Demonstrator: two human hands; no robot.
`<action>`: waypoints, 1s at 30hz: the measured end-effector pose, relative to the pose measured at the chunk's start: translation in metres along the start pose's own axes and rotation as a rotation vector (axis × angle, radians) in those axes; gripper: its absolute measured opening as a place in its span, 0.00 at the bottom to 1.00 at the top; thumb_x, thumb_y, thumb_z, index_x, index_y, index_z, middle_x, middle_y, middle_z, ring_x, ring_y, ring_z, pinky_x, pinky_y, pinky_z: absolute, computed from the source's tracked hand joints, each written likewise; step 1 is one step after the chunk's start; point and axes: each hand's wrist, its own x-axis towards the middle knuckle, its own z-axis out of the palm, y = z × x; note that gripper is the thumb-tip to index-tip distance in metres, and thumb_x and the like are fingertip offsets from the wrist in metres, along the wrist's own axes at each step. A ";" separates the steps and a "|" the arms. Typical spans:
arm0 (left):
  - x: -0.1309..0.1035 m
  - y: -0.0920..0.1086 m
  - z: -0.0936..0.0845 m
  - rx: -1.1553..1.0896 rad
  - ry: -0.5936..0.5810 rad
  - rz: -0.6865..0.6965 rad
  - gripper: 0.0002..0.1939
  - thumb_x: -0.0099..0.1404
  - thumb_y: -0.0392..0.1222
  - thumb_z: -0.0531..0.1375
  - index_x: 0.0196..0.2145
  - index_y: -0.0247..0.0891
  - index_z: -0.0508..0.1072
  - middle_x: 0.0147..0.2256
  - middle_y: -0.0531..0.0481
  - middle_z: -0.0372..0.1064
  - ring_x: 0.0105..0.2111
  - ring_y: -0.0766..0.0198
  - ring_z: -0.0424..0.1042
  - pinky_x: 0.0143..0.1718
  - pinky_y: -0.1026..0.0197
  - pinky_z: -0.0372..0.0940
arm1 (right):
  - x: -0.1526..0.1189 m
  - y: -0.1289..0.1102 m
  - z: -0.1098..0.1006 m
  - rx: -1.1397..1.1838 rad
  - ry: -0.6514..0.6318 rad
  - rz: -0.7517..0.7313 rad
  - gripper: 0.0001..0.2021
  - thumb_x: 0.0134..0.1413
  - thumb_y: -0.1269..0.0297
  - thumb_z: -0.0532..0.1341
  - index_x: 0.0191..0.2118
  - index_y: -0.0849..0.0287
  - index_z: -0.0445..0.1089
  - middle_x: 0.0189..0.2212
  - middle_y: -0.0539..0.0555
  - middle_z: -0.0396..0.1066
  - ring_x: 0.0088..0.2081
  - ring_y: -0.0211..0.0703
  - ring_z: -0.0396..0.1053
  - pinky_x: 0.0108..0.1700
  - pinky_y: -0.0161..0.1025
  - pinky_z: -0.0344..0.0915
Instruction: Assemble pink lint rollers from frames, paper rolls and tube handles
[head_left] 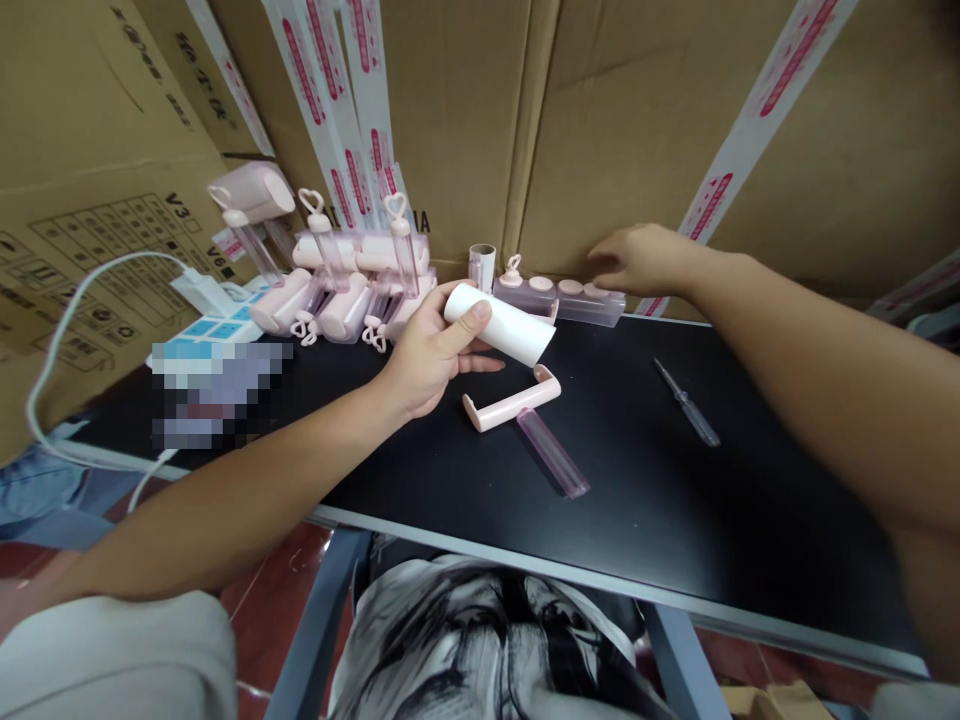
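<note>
My left hand [439, 345] is closed around a white roll [504, 325], which looks like a lint roller refill, tilted above the table. Below it lies a pale pink U-shaped frame [514, 402]. A translucent purple-pink handle piece [553, 453] touches the frame and points toward me. At the back, my right hand [637, 262] reaches over the right end of a row of translucent pieces with round pink caps [540, 285]. Its fingers are partly spread, with nothing visible in them. Just left of that row, a second roll [482, 266] stands upright.
Several pink lint rollers with heart-shaped loops [341, 305] are heaped at the back left. A screwdriver [686, 402] rests on the black table [637, 530] at the right. A power strip [214, 328] with white cables sits far left. Cardboard boxes [615, 130] wall off the back.
</note>
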 end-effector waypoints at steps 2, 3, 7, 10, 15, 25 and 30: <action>0.000 -0.002 0.000 0.009 0.007 -0.011 0.33 0.59 0.54 0.76 0.53 0.42 0.66 0.42 0.52 0.72 0.37 0.62 0.80 0.36 0.56 0.81 | -0.017 -0.018 -0.013 0.045 0.172 0.013 0.22 0.65 0.53 0.60 0.57 0.57 0.80 0.54 0.64 0.80 0.57 0.67 0.75 0.61 0.58 0.67; -0.001 -0.003 0.001 0.012 0.007 -0.019 0.33 0.60 0.55 0.76 0.53 0.42 0.66 0.42 0.52 0.72 0.37 0.62 0.80 0.36 0.55 0.81 | -0.027 -0.032 -0.018 0.137 0.237 0.017 0.22 0.66 0.50 0.61 0.58 0.56 0.79 0.54 0.63 0.80 0.55 0.65 0.76 0.60 0.57 0.69; -0.002 -0.005 0.003 -0.016 0.007 -0.030 0.31 0.62 0.56 0.74 0.52 0.41 0.65 0.43 0.50 0.74 0.37 0.61 0.81 0.38 0.53 0.81 | -0.074 -0.101 -0.028 0.498 0.341 -0.203 0.30 0.64 0.40 0.63 0.63 0.53 0.74 0.52 0.59 0.81 0.50 0.60 0.80 0.54 0.55 0.74; -0.004 -0.003 0.008 -0.050 0.002 -0.026 0.30 0.64 0.56 0.74 0.50 0.42 0.63 0.43 0.50 0.76 0.39 0.60 0.82 0.41 0.53 0.81 | -0.099 -0.147 -0.020 0.503 0.443 -0.403 0.39 0.56 0.38 0.70 0.68 0.52 0.68 0.61 0.61 0.76 0.57 0.65 0.76 0.59 0.59 0.73; -0.016 0.012 0.016 0.127 -0.048 -0.027 0.30 0.68 0.63 0.68 0.55 0.43 0.62 0.44 0.49 0.76 0.37 0.60 0.82 0.40 0.56 0.80 | -0.107 -0.176 -0.009 0.437 0.719 -0.406 0.23 0.64 0.62 0.66 0.63 0.54 0.69 0.57 0.63 0.77 0.58 0.63 0.75 0.60 0.60 0.73; -0.051 0.124 -0.108 1.860 0.288 -0.201 0.35 0.79 0.66 0.43 0.67 0.40 0.66 0.42 0.44 0.77 0.47 0.45 0.78 0.57 0.38 0.68 | -0.149 -0.128 -0.032 0.323 0.766 0.012 0.23 0.57 0.55 0.67 0.57 0.49 0.71 0.50 0.56 0.79 0.45 0.58 0.79 0.44 0.51 0.77; -0.047 0.123 -0.187 1.816 0.266 -0.258 0.39 0.74 0.74 0.45 0.65 0.43 0.66 0.38 0.48 0.77 0.46 0.44 0.76 0.54 0.43 0.67 | -0.166 -0.106 -0.038 0.273 0.750 0.293 0.24 0.53 0.52 0.69 0.56 0.52 0.74 0.48 0.57 0.77 0.39 0.51 0.78 0.44 0.51 0.76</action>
